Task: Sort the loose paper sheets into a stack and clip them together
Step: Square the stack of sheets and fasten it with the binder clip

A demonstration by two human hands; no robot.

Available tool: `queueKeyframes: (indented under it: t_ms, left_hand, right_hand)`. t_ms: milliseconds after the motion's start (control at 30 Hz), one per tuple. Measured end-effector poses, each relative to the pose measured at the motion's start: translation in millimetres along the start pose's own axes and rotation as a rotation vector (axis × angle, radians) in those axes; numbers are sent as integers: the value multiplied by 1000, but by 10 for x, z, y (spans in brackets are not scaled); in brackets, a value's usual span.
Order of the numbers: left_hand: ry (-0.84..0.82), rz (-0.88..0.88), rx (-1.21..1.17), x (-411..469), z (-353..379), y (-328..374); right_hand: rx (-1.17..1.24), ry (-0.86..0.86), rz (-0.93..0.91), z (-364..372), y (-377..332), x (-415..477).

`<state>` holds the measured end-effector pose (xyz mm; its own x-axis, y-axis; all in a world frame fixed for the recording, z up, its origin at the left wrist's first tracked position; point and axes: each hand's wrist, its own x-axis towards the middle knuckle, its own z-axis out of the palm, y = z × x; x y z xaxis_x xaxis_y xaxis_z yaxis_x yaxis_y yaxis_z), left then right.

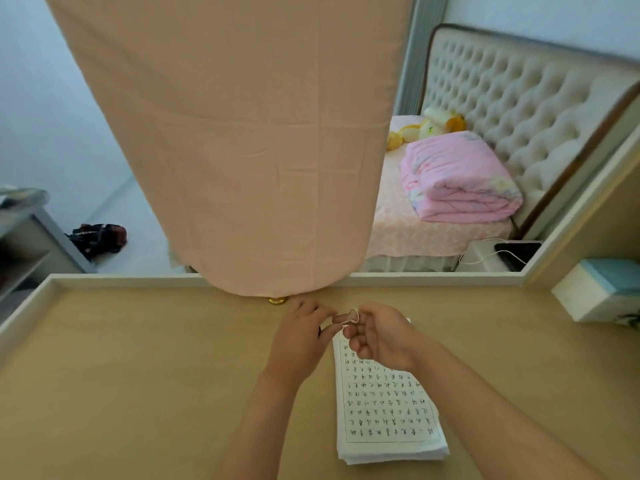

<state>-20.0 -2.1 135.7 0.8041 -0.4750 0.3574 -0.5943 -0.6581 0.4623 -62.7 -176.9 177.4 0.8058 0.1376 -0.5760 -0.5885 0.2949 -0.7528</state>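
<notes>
A stack of white paper sheets [388, 417] with rows of handwritten characters lies flat on the beige desk [138, 375], right of centre. Above its far end both hands meet around a thin wire paper clip [347, 317]. My left hand [298, 341] pinches the clip's left end between thumb and fingers. My right hand [381, 336] holds the clip's rounded right end with curled fingers. The far end of the stack is hidden under my right hand.
A pink cloth [242, 133] hangs down to the desk's far edge, with a small gold object [277, 301] beneath it. A white and teal box [602, 292] stands at the desk's right side. Beyond the desk's raised rim are a bed with a folded pink quilt [457, 181] and a grey cabinet [27, 233] at left.
</notes>
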Motion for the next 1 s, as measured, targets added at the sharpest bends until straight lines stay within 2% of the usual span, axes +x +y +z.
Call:
queueKeyframes:
  t_ms: [100,433,667,733,833,1000]
  left_hand:
    - [-41,11,-53,-8,-102,13]
    - [-29,43,-258,-28,-340,258]
    - [-42,77,-239,-98,-408,359]
    - [-24,29,-272,-126,-384,412]
    - [49,-64,-401,-154,-342,508]
    - [357,-105,-491,-134,-325,556]
  right_hand:
    - [-27,0,-53,38,-27,-130]
    - [100,-20,-194,-16,28,-418]
    - [-81,41,-180,-10,-18,-500]
    - [-125,88,-157,21,-23,-474]
    - [-54,112,-160,39,-9,-421]
    - [98,-15,-184,18,3,-438]
